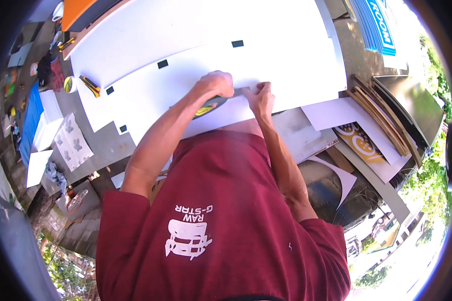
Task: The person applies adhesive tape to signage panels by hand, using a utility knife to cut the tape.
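A large white sheet [196, 70] lies in front of me with several small dark squares on it, one dark square [237, 43] near the middle. My left hand [217, 83] is closed around a dark roll of tape [206, 109] with a yellow label, just above the sheet's near edge. A short grey strip [242, 92] reaches from the roll side toward my right hand [261, 97]. The fingers of that hand are pinched together on the strip's end. My left fingers are partly hidden behind the back of the hand.
A yellow-and-black utility knife [90, 86] and a round roll [70, 84] lie at the left. Wooden strips [379, 120] and board offcuts [336, 118] are stacked at the right. A blue lettered stack [374, 25] stands at the far right, an orange object [80, 12] at the far left.
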Available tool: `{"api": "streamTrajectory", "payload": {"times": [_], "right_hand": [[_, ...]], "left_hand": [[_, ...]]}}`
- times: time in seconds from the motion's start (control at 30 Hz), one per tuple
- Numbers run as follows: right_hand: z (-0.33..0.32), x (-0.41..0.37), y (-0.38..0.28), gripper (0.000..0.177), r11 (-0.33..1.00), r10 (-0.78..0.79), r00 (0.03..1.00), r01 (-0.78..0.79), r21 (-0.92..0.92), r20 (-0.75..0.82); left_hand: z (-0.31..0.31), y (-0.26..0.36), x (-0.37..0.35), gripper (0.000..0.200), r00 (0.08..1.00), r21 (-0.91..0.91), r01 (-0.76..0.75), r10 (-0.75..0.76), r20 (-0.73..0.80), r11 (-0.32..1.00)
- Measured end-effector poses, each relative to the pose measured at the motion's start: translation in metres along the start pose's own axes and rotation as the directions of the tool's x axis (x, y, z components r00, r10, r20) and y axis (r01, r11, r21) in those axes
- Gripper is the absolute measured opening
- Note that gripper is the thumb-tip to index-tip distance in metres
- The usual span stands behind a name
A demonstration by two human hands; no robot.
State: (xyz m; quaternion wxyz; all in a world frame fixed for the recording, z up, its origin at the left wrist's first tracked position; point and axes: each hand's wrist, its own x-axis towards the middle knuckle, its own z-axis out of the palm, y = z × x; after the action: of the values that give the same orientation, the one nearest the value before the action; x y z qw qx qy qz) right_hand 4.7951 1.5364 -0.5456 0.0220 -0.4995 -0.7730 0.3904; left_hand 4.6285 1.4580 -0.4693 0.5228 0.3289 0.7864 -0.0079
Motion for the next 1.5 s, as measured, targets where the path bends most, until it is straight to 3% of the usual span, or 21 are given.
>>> {"api": "streamTrajectory", "payload": {"times": [0.07,0.17,0.3,0.37,0.43,0.53,0.57,0.63,0.7,0.73,0.77,0.83,0.9,0.93,0.97,1.03,1.1,1.17,1.3,1.43,1.5], "right_hand": [[0.002,0.007,0.009,0.055,0.998,-0.048,0.998,0.047,0.035,0.031],[-0.007,0.009,0.003,0.055,0.998,-0.065,0.993,0.066,-0.006,0.096],[-0.008,0.016,0.008,0.058,0.978,-0.149,0.980,0.165,-0.126,0.129],[-0.013,0.018,0.002,0.059,0.975,-0.153,0.971,0.179,-0.129,0.184],[-0.018,0.023,-0.002,0.059,0.962,-0.163,0.950,0.213,-0.170,0.267],[-0.027,0.030,-0.006,0.061,0.913,-0.210,0.892,0.325,-0.247,0.401],[-0.034,0.041,0.001,0.058,0.868,-0.306,0.816,0.451,-0.208,0.491],[-0.056,0.058,-0.037,0.052,0.935,-0.074,0.704,0.296,-0.196,0.706],[-0.053,0.075,-0.069,0.037,0.906,-0.252,0.739,0.407,-0.116,0.625],[-0.048,0.076,-0.099,0.030,0.900,-0.316,0.735,0.433,-0.056,0.600],[-0.037,0.077,-0.128,0.024,0.889,-0.379,0.730,0.459,0.004,0.569],[0.005,0.076,-0.181,0.020,0.840,-0.500,0.618,0.518,0.165,0.606],[0.070,0.070,-0.223,0.022,0.709,-0.627,0.424,0.659,0.253,0.653],[0.097,0.055,-0.255,0.025,0.720,-0.563,0.375,0.660,0.214,0.736],[0.136,0.049,-0.269,0.026,0.658,-0.621,0.290,0.698,0.282,0.728],[0.203,0.024,-0.304,0.033,0.642,-0.631,0.281,0.712,0.283,0.723],[0.257,0.000,-0.347,0.045,0.497,-0.599,0.208,0.854,0.155,0.773],[0.321,-0.014,-0.354,0.057,0.476,-0.721,0.246,0.856,0.204,0.647],[0.365,-0.052,-0.385,0.069,0.478,-0.649,0.375,0.878,-0.029,0.662],[0.378,-0.057,-0.399,0.063,0.381,-0.656,0.307,0.923,-0.048,0.689],[0.378,-0.054,-0.404,0.041,0.455,-0.597,0.336,0.890,-0.038,0.728]], "left_hand": [[0.014,-0.008,0.016,0.030,0.996,0.053,-0.006,0.010,-0.090,0.999],[0.008,-0.003,0.003,0.034,0.997,0.022,0.039,-0.037,-0.068,0.999],[0.008,-0.008,-0.008,0.033,0.993,-0.038,-0.052,0.048,-0.105,0.998],[0.005,-0.003,-0.005,0.031,0.998,-0.031,0.056,-0.056,-0.018,0.998],[0.006,-0.003,-0.011,0.025,0.988,-0.173,0.152,-0.152,0.013,0.973],[0.011,-0.006,-0.007,0.024,0.992,-0.168,0.127,-0.123,0.034,0.978],[0.011,-0.004,-0.012,0.024,0.992,-0.185,0.126,-0.122,0.032,0.975],[0.010,-0.009,-0.015,0.024,0.996,-0.212,0.094,-0.093,0.015,0.973],[0.016,-0.013,-0.015,0.024,1.000,-0.230,0.016,-0.017,-0.003,0.973],[0.014,-0.013,-0.027,0.025,0.993,-0.228,-0.048,0.021,-0.116,0.972],[0.015,-0.013,-0.025,0.025,0.994,-0.202,-0.037,0.016,-0.107,0.979],[0.019,-0.013,-0.011,0.026,0.996,-0.141,-0.016,0.004,-0.084,0.990],[0.026,-0.014,-0.006,0.027,0.989,-0.136,-0.048,0.027,-0.146,0.990],[0.029,-0.014,-0.003,0.027,0.983,-0.130,-0.068,0.044,-0.177,0.989],[0.032,-0.014,0.002,0.028,0.979,-0.096,-0.109,0.091,-0.184,0.989],[0.074,-0.014,0.047,0.033,0.862,-0.206,-0.275,0.146,-0.485,0.939],[0.067,-0.011,0.051,0.033,0.873,-0.255,-0.302,0.159,-0.461,0.918],[0.047,-0.005,0.041,0.033,0.909,-0.296,-0.289,0.165,-0.383,0.910],[0.037,-0.004,0.037,0.033,0.919,-0.353,-0.316,0.192,-0.345,0.880],[0.039,-0.008,0.034,0.034,0.920,-0.375,-0.336,0.216,-0.327,0.864],[0.050,-0.003,0.032,0.034,0.923,-0.371,-0.344,0.240,-0.300,0.863]]}}
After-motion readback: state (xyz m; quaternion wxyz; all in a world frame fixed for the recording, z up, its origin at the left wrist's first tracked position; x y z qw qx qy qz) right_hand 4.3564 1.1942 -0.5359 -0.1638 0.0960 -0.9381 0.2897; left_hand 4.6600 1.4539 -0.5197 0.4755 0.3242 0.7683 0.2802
